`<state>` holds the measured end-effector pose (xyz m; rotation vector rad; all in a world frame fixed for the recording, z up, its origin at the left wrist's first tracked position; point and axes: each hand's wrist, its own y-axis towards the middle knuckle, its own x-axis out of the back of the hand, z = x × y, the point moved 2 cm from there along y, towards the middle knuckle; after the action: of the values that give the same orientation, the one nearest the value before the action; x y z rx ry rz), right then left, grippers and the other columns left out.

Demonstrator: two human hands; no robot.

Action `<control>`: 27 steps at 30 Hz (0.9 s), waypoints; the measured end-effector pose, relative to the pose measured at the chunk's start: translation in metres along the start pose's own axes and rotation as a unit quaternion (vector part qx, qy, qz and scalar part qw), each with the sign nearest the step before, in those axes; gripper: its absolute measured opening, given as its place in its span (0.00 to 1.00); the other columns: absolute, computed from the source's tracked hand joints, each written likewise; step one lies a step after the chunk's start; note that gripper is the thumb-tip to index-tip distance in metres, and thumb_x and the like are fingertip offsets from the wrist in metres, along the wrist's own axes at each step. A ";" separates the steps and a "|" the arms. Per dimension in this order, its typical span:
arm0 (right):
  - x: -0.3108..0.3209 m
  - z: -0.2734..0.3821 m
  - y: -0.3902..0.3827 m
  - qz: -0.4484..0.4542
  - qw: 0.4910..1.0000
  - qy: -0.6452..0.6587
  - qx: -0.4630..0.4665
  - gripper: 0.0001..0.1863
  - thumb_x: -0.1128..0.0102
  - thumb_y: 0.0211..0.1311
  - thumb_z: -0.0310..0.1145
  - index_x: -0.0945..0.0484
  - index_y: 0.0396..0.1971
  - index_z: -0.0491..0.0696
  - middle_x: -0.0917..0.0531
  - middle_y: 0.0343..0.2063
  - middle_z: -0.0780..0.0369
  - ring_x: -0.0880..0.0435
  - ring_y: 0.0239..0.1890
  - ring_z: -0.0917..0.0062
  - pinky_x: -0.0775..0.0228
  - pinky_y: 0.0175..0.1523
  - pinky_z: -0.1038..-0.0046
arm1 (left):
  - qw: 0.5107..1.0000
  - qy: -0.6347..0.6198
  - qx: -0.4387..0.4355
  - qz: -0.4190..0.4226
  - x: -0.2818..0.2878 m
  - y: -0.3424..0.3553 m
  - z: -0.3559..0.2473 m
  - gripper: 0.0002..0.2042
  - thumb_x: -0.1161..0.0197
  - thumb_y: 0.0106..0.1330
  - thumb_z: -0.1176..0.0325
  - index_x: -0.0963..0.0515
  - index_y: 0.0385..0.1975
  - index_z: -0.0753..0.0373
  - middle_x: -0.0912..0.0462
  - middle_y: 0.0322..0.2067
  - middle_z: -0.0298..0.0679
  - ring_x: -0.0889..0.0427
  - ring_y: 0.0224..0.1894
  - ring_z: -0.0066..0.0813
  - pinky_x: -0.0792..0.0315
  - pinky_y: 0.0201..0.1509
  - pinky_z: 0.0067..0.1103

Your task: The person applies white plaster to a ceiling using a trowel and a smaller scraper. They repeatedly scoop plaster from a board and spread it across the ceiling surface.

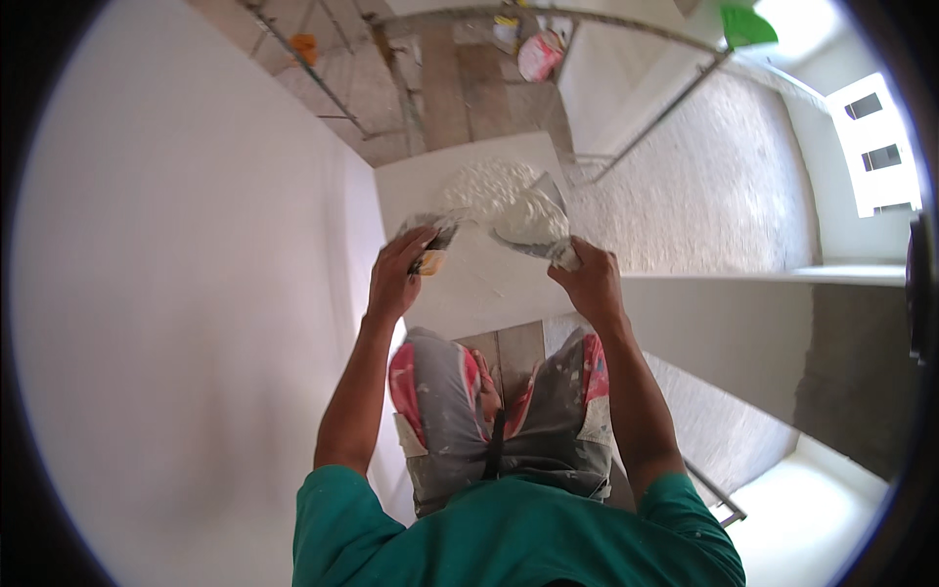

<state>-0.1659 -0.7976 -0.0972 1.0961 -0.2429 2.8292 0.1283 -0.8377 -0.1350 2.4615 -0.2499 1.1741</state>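
A square white board [460, 298] lies in front of my knees, with a lumpy heap of white putty [489, 186] spread over its far half. My left hand [393, 279] is closed around a putty knife [435, 233] with a dark, putty-smeared blade and a yellow patch near the grip. That blade touches or hovers at the heap's left side; I cannot tell which. In my right hand [594, 284] is a trowel [556, 198], gripped by its putty-coated handle. Thick white putty is piled on its wide metal blade, over the board's right side.
A smooth white wall [176, 293] rises close on my left. Metal scaffold rails [665, 112] frame the platform, whose wooden planks [465, 83] run ahead. Beyond the board are a red-and-white bag or bucket [540, 56] and an orange object [303, 46]. A green object [748, 26] hangs far right.
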 end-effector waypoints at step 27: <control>0.000 0.362 -0.114 0.567 0.801 0.014 0.194 0.12 0.43 0.54 0.24 0.30 0.39 0.41 0.23 0.22 0.62 0.22 0.22 0.80 0.29 0.28 0.76 | 0.566 -0.095 0.730 -0.371 0.122 -0.436 -0.193 0.23 0.40 0.48 0.70 0.23 0.48 0.64 0.19 0.41 0.53 0.20 0.45 0.50 0.26 0.49 0.35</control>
<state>0.0904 -0.7516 0.1797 1.2446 -0.4518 4.1118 0.2113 -0.3595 -0.0517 3.0478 2.3949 0.6172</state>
